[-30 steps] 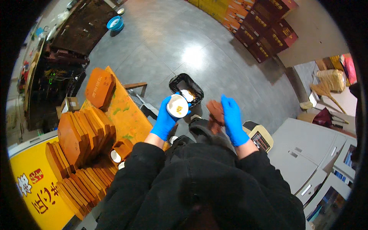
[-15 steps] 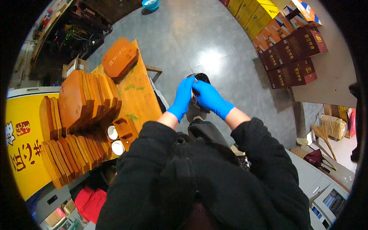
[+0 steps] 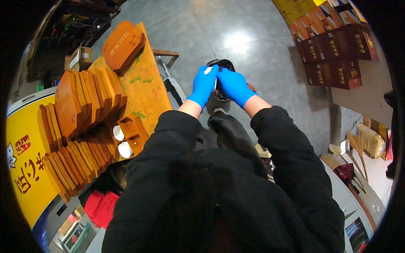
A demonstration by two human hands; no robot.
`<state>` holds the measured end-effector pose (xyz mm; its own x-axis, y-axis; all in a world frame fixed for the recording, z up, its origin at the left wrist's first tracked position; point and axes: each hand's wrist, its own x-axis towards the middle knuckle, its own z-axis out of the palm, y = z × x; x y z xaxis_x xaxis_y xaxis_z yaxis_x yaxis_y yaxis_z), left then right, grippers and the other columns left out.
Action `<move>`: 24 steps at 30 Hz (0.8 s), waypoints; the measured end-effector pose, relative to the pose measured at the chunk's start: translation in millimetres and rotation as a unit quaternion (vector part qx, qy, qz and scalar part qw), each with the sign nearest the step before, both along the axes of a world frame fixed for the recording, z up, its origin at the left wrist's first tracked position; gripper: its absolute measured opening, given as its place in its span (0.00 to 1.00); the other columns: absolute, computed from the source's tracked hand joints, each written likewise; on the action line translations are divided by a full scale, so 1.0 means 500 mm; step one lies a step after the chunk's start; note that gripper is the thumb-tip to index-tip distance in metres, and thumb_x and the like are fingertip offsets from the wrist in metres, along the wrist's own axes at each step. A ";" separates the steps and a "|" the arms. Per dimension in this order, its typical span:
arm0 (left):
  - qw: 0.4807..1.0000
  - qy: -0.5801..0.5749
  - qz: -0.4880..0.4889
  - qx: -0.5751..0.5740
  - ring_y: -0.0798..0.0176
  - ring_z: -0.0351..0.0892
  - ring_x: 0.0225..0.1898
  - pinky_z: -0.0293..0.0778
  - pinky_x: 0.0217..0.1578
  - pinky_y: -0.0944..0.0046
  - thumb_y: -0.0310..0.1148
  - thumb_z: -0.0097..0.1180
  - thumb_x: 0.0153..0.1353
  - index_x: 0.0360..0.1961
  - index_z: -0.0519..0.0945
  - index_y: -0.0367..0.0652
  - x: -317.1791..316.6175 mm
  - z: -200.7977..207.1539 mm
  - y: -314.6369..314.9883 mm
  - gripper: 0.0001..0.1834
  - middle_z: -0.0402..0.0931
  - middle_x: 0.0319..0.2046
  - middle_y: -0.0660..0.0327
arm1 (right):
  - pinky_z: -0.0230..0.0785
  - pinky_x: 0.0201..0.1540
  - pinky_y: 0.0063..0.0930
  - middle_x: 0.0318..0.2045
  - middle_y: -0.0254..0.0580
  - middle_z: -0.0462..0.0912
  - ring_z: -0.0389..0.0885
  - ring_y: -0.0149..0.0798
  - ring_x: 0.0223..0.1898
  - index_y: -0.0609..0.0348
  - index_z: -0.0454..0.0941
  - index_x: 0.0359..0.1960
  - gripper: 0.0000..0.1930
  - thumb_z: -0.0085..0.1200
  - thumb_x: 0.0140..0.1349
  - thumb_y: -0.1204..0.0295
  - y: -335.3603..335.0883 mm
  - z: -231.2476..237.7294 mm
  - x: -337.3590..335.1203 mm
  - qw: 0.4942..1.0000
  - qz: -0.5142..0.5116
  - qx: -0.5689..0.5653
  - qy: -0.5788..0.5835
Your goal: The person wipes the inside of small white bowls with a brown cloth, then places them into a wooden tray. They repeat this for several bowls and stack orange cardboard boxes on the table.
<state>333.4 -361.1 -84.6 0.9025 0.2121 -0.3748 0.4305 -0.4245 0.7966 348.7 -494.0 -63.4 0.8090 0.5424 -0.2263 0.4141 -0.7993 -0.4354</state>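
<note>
Both my hands wear blue gloves and are held close together above a dark bin (image 3: 228, 64) with a black bag in it on the floor. My left hand (image 3: 203, 86) is closed, and a small white piece (image 3: 208, 71), perhaps paper, shows at its fingers. Right beside it, my right hand (image 3: 234, 87) has its fingers curled inward towards the left one. A thin pale strip shows between the two hands. What the right fingers grip, if anything, is hidden.
On my left, a wooden table (image 3: 154, 84) carries several orange-brown wooden boards (image 3: 67, 105), one lying flat (image 3: 122, 44), and a small wooden caddy (image 3: 139, 126) beside two white cups (image 3: 125, 149). Dark red cartons (image 3: 333, 74) are stacked at the far right. A broom (image 3: 358, 147) leans farther right.
The view has shifted, so the table and cartons sit higher in it. My hands have turned slightly, and the white piece at my left fingers now shows, with more of the bin below.
</note>
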 end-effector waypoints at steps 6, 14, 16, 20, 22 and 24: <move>0.971 0.103 0.179 -0.119 0.56 0.73 0.35 0.75 0.27 0.52 0.53 0.52 0.53 0.49 0.67 0.41 -0.026 -0.005 0.060 0.30 0.70 0.36 0.55 | 0.70 0.33 0.42 0.33 0.48 0.78 0.77 0.51 0.34 0.52 0.76 0.35 0.09 0.47 0.54 0.68 -0.027 -0.114 0.016 0.999 -0.040 -0.013 -0.004; 0.894 0.170 0.286 -0.300 0.56 0.73 0.36 0.74 0.31 0.50 0.52 0.51 0.54 0.49 0.68 0.44 -0.074 0.024 0.082 0.28 0.71 0.38 0.55 | 0.69 0.40 0.35 0.40 0.50 0.77 0.77 0.50 0.37 0.53 0.75 0.44 0.15 0.44 0.61 0.61 -0.087 -0.192 0.040 0.934 -0.218 0.243 0.148; 0.862 0.189 0.295 -0.367 0.54 0.75 0.36 0.75 0.31 0.50 0.53 0.51 0.54 0.50 0.68 0.45 -0.088 0.031 0.084 0.28 0.73 0.39 0.54 | 0.68 0.40 0.33 0.41 0.49 0.77 0.77 0.45 0.38 0.58 0.74 0.44 0.15 0.43 0.62 0.63 -0.106 -0.196 0.053 0.880 -0.251 0.323 0.242; 0.800 0.212 0.224 -0.514 0.49 0.79 0.35 0.78 0.27 0.51 0.50 0.51 0.55 0.51 0.67 0.41 -0.111 0.055 0.072 0.29 0.74 0.39 0.50 | 0.68 0.41 0.31 0.42 0.41 0.77 0.75 0.36 0.39 0.62 0.71 0.47 0.17 0.41 0.63 0.63 -0.137 -0.162 0.056 0.762 -0.259 0.415 0.424; 0.778 0.206 0.178 -0.566 0.48 0.79 0.36 0.78 0.29 0.52 0.49 0.50 0.56 0.51 0.68 0.41 -0.113 0.069 0.059 0.28 0.74 0.40 0.49 | 0.68 0.44 0.31 0.45 0.40 0.76 0.75 0.36 0.42 0.61 0.68 0.50 0.17 0.42 0.63 0.66 -0.145 -0.131 0.036 0.697 -0.275 0.442 0.494; 0.755 0.222 0.137 -0.602 0.48 0.79 0.37 0.78 0.31 0.52 0.50 0.49 0.56 0.52 0.69 0.42 -0.110 0.082 0.045 0.28 0.75 0.41 0.49 | 0.68 0.46 0.31 0.47 0.41 0.75 0.75 0.36 0.43 0.62 0.67 0.51 0.17 0.44 0.62 0.70 -0.143 -0.104 0.009 0.855 -0.173 0.342 0.350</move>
